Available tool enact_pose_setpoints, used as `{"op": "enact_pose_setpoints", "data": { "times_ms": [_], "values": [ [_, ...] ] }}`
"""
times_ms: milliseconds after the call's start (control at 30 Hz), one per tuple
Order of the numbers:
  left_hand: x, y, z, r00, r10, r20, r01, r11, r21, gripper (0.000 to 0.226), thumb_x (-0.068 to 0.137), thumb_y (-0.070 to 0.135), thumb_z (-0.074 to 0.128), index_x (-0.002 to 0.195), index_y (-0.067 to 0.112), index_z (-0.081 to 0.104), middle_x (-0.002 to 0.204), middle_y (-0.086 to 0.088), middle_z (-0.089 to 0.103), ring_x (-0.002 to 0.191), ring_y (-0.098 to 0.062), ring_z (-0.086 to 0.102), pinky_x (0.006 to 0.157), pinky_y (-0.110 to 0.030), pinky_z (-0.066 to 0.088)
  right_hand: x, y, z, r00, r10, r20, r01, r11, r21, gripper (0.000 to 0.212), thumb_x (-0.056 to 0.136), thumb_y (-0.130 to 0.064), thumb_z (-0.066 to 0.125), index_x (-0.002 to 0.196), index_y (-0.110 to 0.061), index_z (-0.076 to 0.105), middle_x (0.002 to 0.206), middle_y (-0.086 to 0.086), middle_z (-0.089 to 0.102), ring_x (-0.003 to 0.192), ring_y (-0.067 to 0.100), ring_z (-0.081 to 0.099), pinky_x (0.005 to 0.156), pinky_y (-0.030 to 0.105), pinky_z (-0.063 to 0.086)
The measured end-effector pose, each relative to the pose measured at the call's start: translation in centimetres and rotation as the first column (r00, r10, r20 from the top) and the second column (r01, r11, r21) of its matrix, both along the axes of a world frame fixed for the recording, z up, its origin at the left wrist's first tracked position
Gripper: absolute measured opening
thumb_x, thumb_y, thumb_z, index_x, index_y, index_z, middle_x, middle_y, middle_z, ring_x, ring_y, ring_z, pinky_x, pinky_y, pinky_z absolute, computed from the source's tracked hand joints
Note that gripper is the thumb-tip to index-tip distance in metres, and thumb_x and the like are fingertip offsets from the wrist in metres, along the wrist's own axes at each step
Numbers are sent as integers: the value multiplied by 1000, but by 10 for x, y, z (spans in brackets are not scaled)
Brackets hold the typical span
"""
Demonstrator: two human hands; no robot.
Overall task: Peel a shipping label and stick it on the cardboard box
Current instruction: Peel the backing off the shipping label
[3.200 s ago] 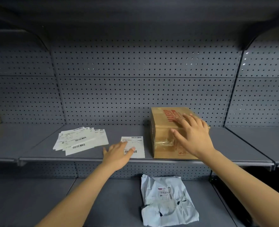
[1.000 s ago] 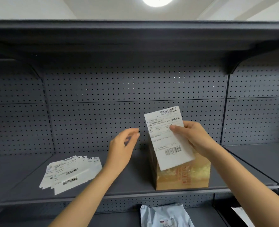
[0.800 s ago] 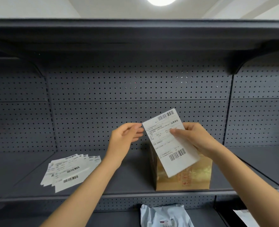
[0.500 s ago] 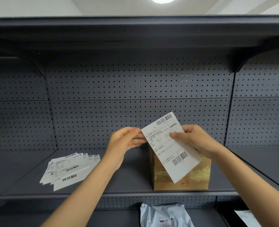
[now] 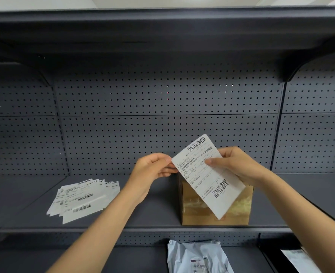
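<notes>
the shipping label (image 5: 208, 174) is held up in the air in front of the cardboard box (image 5: 239, 205), tilted so its top leans to the right, printed side facing the camera with one barcode at its upper end and another near its lower end. the right hand (image 5: 235, 164) has its grip closed on the label's right edge, thumb pressed on the printed face and the other fingers curled behind the sheet. the left hand (image 5: 152, 170) has its grip pinched at the label's upper left corner, fingertips (image 5: 169, 168) touching the paper's edge; whether any layer has come apart there cannot be told.

the cardboard box stands on the grey shelf (image 5: 152, 213), close to the shelf's front lip, and the lower part of the label covers much of the box's front face; clear tape glints on that face. well to the left of the box, on the same shelf, lies a fanned stack of labels (image 5: 82, 200), barcodes up. below the box, on the lower shelf, lies a white poly mailer (image 5: 198, 259). behind the box rises a dark perforated back panel (image 5: 162, 125).
</notes>
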State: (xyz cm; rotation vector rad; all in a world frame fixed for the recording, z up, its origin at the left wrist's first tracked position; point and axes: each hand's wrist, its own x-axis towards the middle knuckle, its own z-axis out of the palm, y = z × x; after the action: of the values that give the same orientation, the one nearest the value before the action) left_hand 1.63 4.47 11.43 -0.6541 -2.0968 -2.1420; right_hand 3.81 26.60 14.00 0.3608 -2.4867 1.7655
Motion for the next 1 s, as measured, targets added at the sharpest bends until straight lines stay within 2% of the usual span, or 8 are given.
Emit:
{"op": "enact_pose_setpoints", "data": {
  "times_ms": [267,433,633,733,833,900,933,1000],
  "values": [
    [-2,-1,-1,998,-63,6,63,998,-25,21,87,3,48,75,9,65,66,4,72,65,-9,67,61,-20,49,-3,0,1,1000,-17,16,16,998,60,11,82,-17,63,89,-11,71,81,1,77,73,21,73,54,24,56],
    [-7,-1,-1,994,-101,37,99,994,39,20,87,3,48,76,8,65,64,3,72,63,-8,65,56,-17,46,-6,-3,1,1000,-12,-3,12,998,61,9,84,-15,62,87,-12,70,70,-6,76,64,13,72,49,18,52],
    [-11,-1,-2,990,-124,68,116,987,111,21,86,4,49,73,9,64,61,3,71,60,-8,63,53,-17,46,-11,-10,-3,999,-36,-41,38,997,67,7,83,-17,63,88,-21,66,73,-7,76,64,11,72,50,19,53],
    [-12,3,0,986,-136,97,114,971,210,20,86,4,49,73,8,63,59,2,70,59,-8,63,52,-17,47,-15,-19,-5,986,-117,-121,134,980,145,27,81,-22,66,106,-23,55,86,-6,71,69,10,71,59,24,56],
    [-13,9,3,988,-130,87,100,953,286,20,87,5,47,74,8,62,58,3,69,59,-7,64,53,-16,48,-20,-30,-9,927,-246,-284,316,919,236,53,79,-31,66,126,-25,43,114,-3,57,107,14,57,85,26,45],
    [-15,12,5,990,-118,73,88,940,330,20,88,6,46,75,9,61,58,3,70,60,-6,65,54,-16,49,-17,-40,-10,828,-281,-486,437,866,244,45,81,-35,63,123,-26,49,123,-4,50,122,13,40,94,24,32],
    [-15,13,6,992,-111,67,81,934,348,20,89,6,46,77,9,61,59,4,70,61,-6,65,55,-16,50,-14,-45,-10,795,-271,-543,438,876,204,34,82,-35,61,115,-27,55,120,-7,53,118,10,43,92,22,32],
    [-16,14,7,994,-95,45,72,931,358,19,89,6,45,78,9,61,61,4,70,63,-7,65,58,-17,50,-5,-58,-5,818,-224,-530,312,947,81,15,83,-33,61,97,-31,62,100,-14,63,97,1,55,80,15,41]
  ]
}}
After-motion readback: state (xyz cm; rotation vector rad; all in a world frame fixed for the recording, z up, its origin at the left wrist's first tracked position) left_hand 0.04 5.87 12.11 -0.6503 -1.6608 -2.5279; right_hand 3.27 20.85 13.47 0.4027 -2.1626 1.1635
